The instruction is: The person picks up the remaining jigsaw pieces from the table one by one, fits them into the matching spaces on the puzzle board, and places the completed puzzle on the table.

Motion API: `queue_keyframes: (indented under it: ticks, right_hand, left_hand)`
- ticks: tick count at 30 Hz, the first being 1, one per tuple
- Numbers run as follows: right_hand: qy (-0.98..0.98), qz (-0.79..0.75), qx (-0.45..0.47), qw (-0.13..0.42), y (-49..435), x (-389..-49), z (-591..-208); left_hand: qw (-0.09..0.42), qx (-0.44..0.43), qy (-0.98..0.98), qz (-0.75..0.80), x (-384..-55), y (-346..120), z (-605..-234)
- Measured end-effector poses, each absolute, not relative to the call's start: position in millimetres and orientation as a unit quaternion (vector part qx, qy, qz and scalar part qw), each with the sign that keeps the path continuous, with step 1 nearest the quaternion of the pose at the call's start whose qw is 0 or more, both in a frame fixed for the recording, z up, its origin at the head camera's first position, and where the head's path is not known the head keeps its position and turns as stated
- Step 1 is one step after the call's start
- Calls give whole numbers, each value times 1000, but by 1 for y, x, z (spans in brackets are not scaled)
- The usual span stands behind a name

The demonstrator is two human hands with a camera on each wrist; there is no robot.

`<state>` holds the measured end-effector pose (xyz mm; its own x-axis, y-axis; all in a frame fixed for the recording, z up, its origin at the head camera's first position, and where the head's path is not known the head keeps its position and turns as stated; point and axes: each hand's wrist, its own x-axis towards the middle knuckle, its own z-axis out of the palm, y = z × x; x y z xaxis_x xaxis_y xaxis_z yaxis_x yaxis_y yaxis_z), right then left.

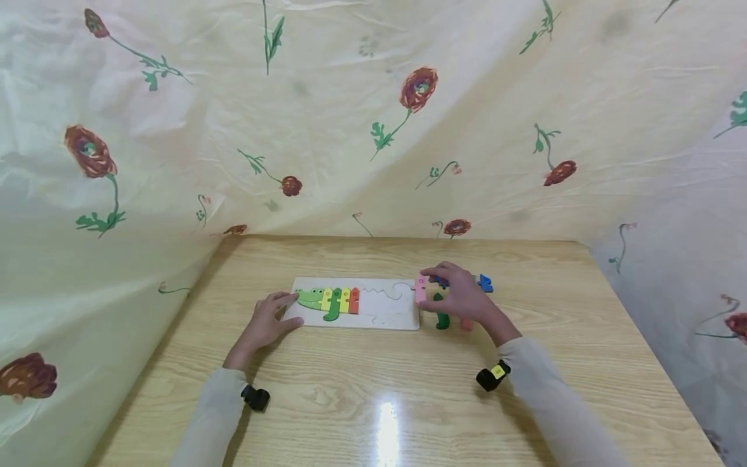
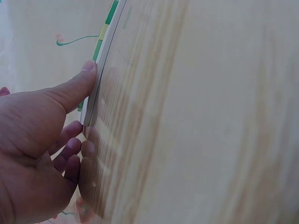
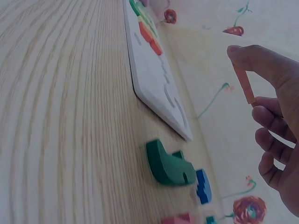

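A white wooden puzzle board lies on the table, its left part filled with a green crocodile head, yellow and green pieces and an orange-red piece. Outlines mark its bare right part. My left hand holds the board's left end, the thumb at its near edge. Over the board's right end, my right hand pinches a pink puzzle piece between thumb and fingertips; in the right wrist view this piece is seen edge-on, raised off the table.
Right of the board lie loose pieces: a dark green curved one, a blue one and a pinkish-red one, partly under my right hand in the head view. A flowered cloth hangs behind the wooden table and along its sides.
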<state>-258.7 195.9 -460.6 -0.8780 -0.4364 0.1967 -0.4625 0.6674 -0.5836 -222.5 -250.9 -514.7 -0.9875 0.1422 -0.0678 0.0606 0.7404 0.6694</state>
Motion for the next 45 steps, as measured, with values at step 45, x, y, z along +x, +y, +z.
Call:
queue_keyframes:
  ticks: [45]
  right_hand:
    - [-894,371,250,-35,99,-281,-503]
  left_hand:
    - [58,54,931,357,-222,-252,-515]
